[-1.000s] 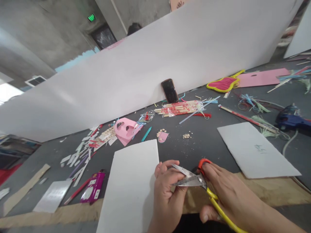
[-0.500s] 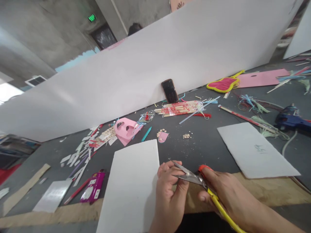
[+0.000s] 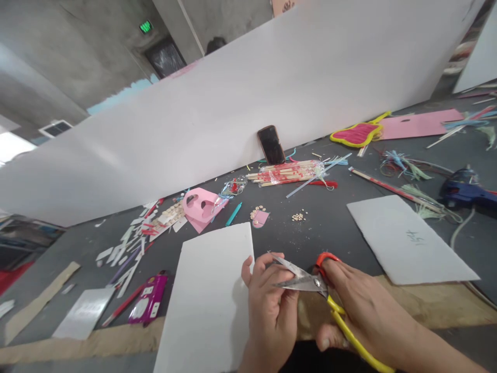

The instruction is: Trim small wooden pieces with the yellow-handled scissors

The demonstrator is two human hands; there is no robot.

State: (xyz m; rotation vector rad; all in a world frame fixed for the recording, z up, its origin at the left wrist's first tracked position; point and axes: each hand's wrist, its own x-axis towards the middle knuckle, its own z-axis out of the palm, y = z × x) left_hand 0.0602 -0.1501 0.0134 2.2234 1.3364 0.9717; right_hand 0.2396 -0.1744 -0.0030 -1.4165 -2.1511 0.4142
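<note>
My right hand (image 3: 359,298) grips scissors (image 3: 310,282) with one yellow and one orange-red handle. Their blades are parted and point left, reaching over the fingers of my left hand (image 3: 269,311). That hand is raised beside the right edge of a white foam board (image 3: 212,290), thumb and forefinger brought together at the blades. Whatever is pinched there is too small or too hidden to make out. Its outer fingers are bent and slightly spread.
Small beads (image 3: 298,216) and a pink scrap (image 3: 260,218) lie beyond my hands. Farther back are a phone (image 3: 272,145) and packaged sticks (image 3: 291,172). A second white board (image 3: 411,238) and a blue glue gun (image 3: 469,189) are at right, a purple box (image 3: 149,299) at left.
The scissors' handles have spread wider, and my right thumb has dropped lower. An outer finger of my left hand has lifted away to the left. Things on the table stay put.
</note>
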